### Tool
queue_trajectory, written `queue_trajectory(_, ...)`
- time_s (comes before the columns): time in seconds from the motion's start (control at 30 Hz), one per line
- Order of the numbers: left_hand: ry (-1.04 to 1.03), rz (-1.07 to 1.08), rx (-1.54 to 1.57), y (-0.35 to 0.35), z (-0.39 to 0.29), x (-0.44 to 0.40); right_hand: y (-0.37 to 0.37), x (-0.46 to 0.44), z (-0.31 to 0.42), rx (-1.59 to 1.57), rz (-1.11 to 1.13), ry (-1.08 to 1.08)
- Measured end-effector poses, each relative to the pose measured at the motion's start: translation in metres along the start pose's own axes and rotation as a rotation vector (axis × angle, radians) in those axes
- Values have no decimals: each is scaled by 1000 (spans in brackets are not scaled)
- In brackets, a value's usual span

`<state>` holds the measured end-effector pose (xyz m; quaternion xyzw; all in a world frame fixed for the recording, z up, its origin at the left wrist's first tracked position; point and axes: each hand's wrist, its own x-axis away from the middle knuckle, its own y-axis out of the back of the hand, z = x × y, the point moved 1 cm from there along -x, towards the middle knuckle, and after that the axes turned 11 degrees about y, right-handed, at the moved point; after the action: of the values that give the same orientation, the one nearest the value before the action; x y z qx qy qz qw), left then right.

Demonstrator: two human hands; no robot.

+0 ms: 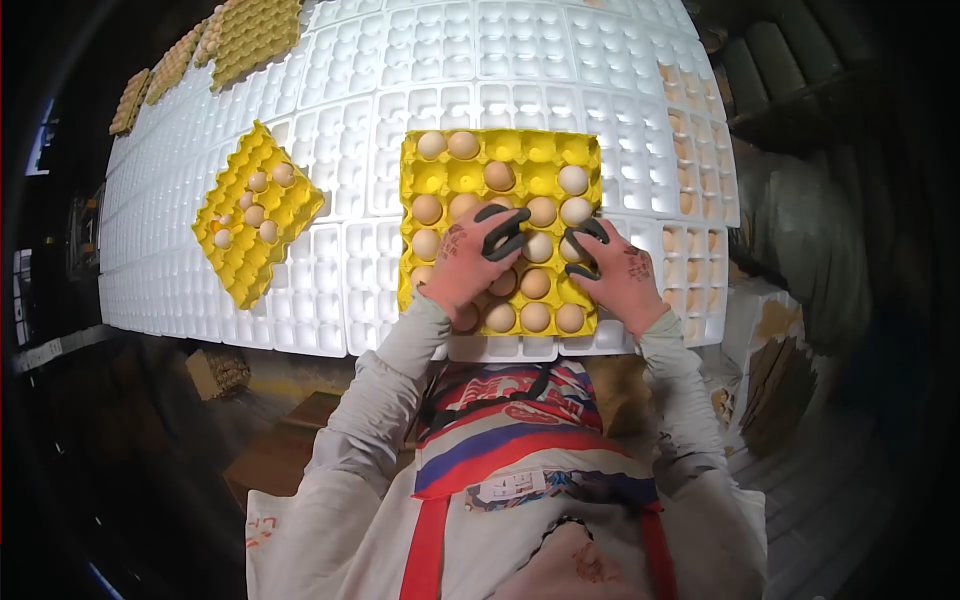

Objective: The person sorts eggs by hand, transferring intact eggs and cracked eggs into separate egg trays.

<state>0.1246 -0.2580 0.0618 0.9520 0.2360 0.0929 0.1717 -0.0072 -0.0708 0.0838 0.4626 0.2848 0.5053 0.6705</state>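
Note:
A yellow egg tray (484,180) lies before me on the white trays, with brown and paler eggs in many of its cups and several bare cups towards its far side. My left hand (474,250), in a pink glove with dark fingertips, is over the tray's middle, its fingers curled down among the eggs. Whatever those fingers close around is hidden beneath them. At the tray's right edge, my right hand (618,272), gloved alike, has its fingers bent around a pale egg (571,244), which shows partly between them. A paler egg (575,211) sits just beyond the right fingertips.
White moulded trays (430,55) cover the table. To the left, a second yellow tray (262,220) lies turned at an angle, holding several eggs, one apparently broken. More yellow trays (255,40) are at the far left. Eggs (690,205) fill white cups along the right edge.

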Motion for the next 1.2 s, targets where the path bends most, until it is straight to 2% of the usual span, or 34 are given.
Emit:
queue_trajectory(0.03, -113, -7, -118, 0, 3, 3, -17, 1, 1, 150, -87, 53)
queue_trajectory(0.07, -251, -31, -237, 1, 2, -6, -15, -3, 0, 137, -77, 26)
queue_trajectory(0.13, -334, -113, -322, 2, -12, -18, -13, 1, 7, 92, -39, -33)
queue_trajectory(0.2, -366, -98, -461, -4, -11, -30, -12, 19, 0, -253, -327, -98)
queue_trajectory(0.27, -401, -56, -715, -18, -4, -48, -8, 39, -2, -1043, -555, -212)
queue_trajectory(0.3, -402, -23, -806, -24, 0, -56, -5, 52, -5, -1449, -591, -274)
queue_trajectory(0.33, -405, 15, -897, -26, -4, -62, -7, 57, -6, -1558, -640, -359)
queue_trajectory(0.37, -331, 147, -910, -27, -8, -69, -7, 59, -4, -1642, -646, -348)
queue_trajectory(0.4, -396, 167, -942, -27, -7, -71, -2, 57, 0, -1726, -649, -327)
queue_trajectory(0.43, -457, 182, -976, -24, -4, -71, 0, 57, -4, -1587, -494, -412)
queue_trajectory(0.47, -519, 195, -1015, -19, -2, -71, 2, 56, -9, -1417, -238, -383)
queue_trajectory(0.5, -507, 145, -935, -8, -11, -59, 2, 54, -4, -878, -143, -141)
queue_trajectory(0.53, -288, 146, -453, 2, -19, -47, 0, 53, 7, -336, -51, 83)
queue_trajectory(0.57, -62, 140, 27, 10, -25, -35, 11, 48, 32, 47, 213, -21)
queue_trajectory(0.63, 228, 75, 766, 25, -17, -26, -3, 55, 35, 94, 261, -43)
queue_trajectory(0.67, 229, 35, 1084, 25, -16, -21, -8, 57, 34, 127, 285, -46)
queue_trajectory(0.7, 64, 2, 756, 25, -7, -13, -10, 59, 33, 146, 234, -24)
queue_trajectory(0.77, 207, 100, 586, 28, -5, 10, -8, 71, 33, -123, 41, -86)
queue_trajectory(0.8, 506, 235, 737, 30, -12, 22, -6, 75, 29, -260, -60, -120)
queue_trajectory(0.83, 205, 335, 126, 22, -26, 30, -14, 82, 16, -479, -206, -54)
queue_trajectory(0.87, -101, 409, -483, 5, -38, 41, -22, 90, 8, -764, -230, -198)
queue_trajectory(0.9, -187, 301, -782, -20, -36, 54, -24, 94, 5, -1045, -252, -346)
queue_trajectory(0.93, -279, 185, -1076, -43, -32, 66, -29, 99, 3, -1383, -370, -481)
queue_trajectory(0.97, -259, 211, -1195, -54, -34, 72, -35, 101, 1, -1722, -482, -531)
queue_trajectory(1.03, -270, 233, -1146, -54, -36, 73, -38, 104, 3, -2253, -653, -539)
queue_trajectory(1.07, -272, 252, -1122, -50, -37, 76, -30, 105, 7, -2547, -593, -425)
queue_trajectory(1.2, -268, 150, -966, -41, -40, 75, -41, 118, -2, -2899, -709, -145)
